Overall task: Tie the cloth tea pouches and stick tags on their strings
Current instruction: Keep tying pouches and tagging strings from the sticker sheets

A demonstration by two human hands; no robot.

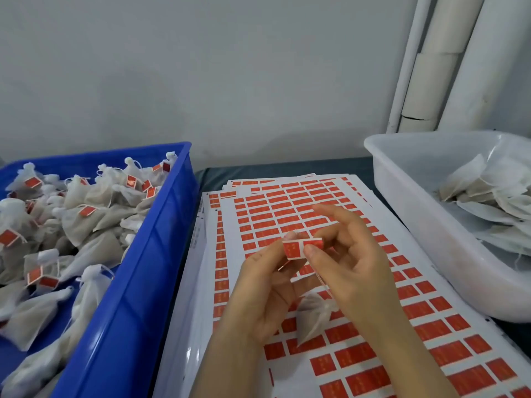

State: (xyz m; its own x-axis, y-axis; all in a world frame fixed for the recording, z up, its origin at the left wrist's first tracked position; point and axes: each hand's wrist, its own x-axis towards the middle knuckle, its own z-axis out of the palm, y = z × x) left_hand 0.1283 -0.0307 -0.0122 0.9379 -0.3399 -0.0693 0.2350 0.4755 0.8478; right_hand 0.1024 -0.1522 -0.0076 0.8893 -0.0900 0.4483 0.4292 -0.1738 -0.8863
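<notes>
Grip: left hand (258, 291), right hand (353, 259) pinch tag (298, 248) | pouch (311, 317) half-hidden | string (324, 282) faint

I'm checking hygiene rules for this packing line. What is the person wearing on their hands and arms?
Nothing: the left hand and right hand are bare, with no gloves, rings, watch or bracelet. Both forearms are bare to the frame's edge, no sleeves. Nails look short and unpainted.

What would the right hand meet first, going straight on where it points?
The right hand, pinching a red paper tag, points forward-left above white sheets of red stickers. The way looks free until the grey wall beside the blue plastic crate; depth is unclear.
</notes>
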